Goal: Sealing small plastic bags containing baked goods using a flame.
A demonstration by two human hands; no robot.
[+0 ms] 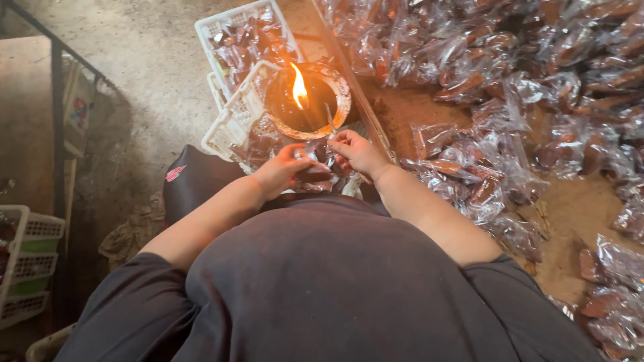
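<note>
Both hands, left (282, 171) and right (359, 153), were closed on a packet (315, 175) at 6 o'clock of the flame (298, 87); only its open edge should have met the heat.

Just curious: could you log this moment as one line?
left hand: holds clear packet | right hand: pinches packet top | flame: lit in bowl

— What do the hands hold?
— Left hand (280, 171) and right hand (357, 153) pinch a clear packet (315, 175), just near of the flame (299, 87) in the round lamp (339, 110).
— And right?
— Heaped packets (537, 80).
</note>
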